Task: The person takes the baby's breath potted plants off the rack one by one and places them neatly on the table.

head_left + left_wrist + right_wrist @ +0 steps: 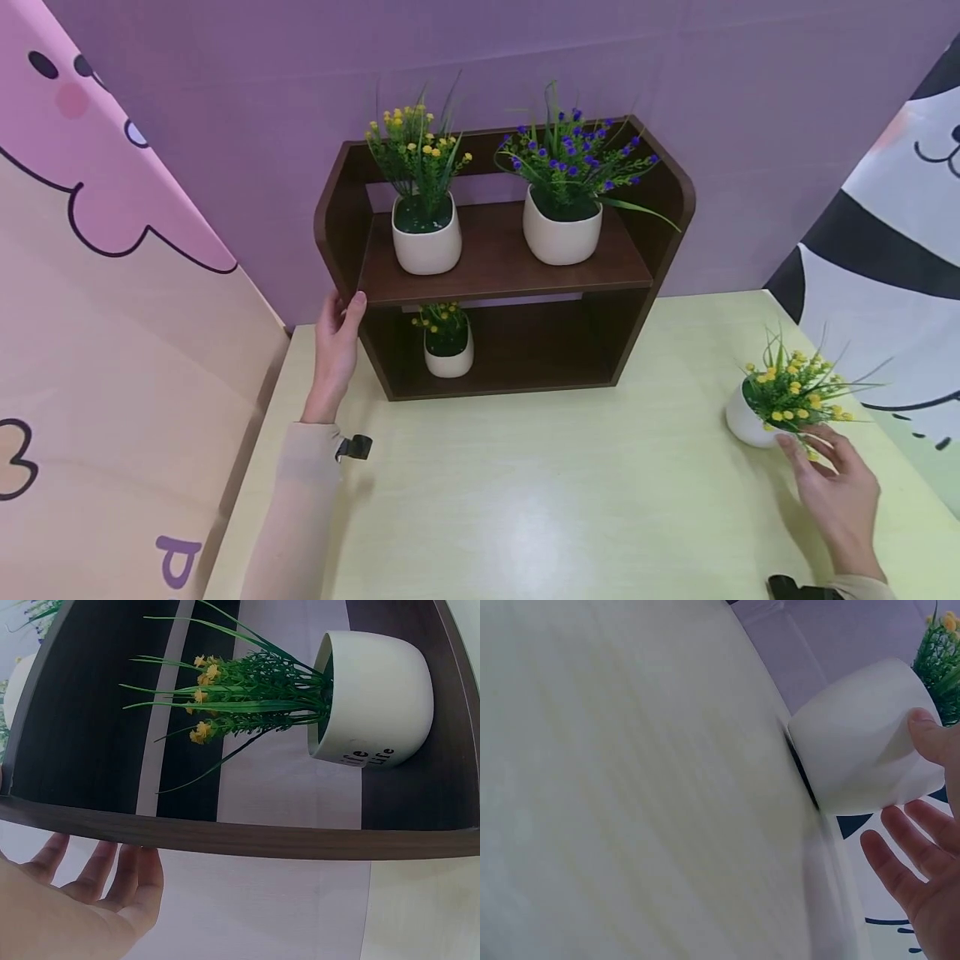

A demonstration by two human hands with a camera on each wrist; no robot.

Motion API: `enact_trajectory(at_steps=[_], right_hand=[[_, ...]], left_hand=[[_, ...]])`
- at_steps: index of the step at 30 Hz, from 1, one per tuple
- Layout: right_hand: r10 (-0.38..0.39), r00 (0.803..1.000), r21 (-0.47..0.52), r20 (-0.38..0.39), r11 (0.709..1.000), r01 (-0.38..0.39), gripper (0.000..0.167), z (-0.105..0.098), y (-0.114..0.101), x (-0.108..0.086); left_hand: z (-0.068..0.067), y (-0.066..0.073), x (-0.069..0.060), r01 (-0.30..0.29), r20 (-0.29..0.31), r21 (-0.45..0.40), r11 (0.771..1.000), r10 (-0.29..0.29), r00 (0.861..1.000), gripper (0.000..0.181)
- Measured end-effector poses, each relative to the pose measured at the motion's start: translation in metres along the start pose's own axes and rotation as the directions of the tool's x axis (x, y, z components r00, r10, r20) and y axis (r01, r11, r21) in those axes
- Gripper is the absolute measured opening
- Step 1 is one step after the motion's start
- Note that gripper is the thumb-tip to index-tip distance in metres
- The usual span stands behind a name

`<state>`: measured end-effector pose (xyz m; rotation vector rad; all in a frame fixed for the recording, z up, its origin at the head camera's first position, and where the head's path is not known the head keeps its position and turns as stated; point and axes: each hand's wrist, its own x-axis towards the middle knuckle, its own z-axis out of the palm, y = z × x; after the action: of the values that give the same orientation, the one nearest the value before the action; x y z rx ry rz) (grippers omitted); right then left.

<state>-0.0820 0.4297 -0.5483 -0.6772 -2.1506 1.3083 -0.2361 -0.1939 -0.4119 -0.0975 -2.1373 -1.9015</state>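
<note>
Our left hand [336, 354] is pinching the two-tier shelf [491, 237] at its side; our right hand [842, 492], fingers spread, is pinching the yellow-flowered pot [745, 421], which we should be keeping level.

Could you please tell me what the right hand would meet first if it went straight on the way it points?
The right hand would likely meet the white pot of yellow flowers first; its thumb appears to touch it.

From where I'm standing it's some staged little corner, home or studio, honestly can't tell: creased purple cloth [247, 125] across the top of the frame, pink cartoon sheet [150, 292] at left, another cartoon print [885, 250] upper right, pale bench [562, 483] between.
</note>
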Motion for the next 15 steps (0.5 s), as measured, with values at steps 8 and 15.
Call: enact_trajectory(at_steps=[8,15], right_hand=[[-0.047,0.999,-0.036,0.016,0.998,0.048,0.027,0.0009,-0.0005,-0.0046],[-0.035,0.999,-0.027,-0.004,0.999,0.035,0.037,-0.0010,0.0020,-0.0027]], left_hand=[[-0.0017,-0.0011,0.0002,-0.003,0.003,-0.009,1.000,0.003,1.000,0.054],[-0.0011,0.0003,-0.0007,0.002,0.003,-0.007,1.000,-0.002,1.000,0.054]])
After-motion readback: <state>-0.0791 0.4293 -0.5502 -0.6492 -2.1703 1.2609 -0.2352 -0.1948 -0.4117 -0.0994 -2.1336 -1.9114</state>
